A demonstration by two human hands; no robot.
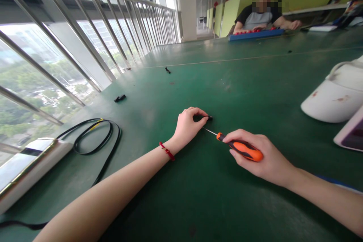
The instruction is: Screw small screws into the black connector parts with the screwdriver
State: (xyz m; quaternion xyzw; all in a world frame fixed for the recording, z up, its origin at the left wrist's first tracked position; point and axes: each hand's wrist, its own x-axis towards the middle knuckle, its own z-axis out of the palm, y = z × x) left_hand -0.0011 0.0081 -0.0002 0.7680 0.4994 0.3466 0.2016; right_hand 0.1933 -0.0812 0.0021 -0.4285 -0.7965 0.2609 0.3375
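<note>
In the middle of the green table [170,204], my left hand [189,123] is closed in a pinch on a small black part [210,118]. Most of that part is hidden behind the fingers, so its kind does not show. A screwdriver [246,150] with an orange and black handle lies in the grip of my right hand [262,157]. Its thin metal shaft points left toward the fingers of my left hand, with the tip close to the black part. Whether the tip touches it, I cannot tell.
Small black pieces [120,98] lie toward the table's left edge, beside a metal railing [93,3]. A white device [28,166] with a black strap [117,136] is at left. White containers [334,98] stand at right. Across the table a person [259,19] sits behind a blue tray [255,36].
</note>
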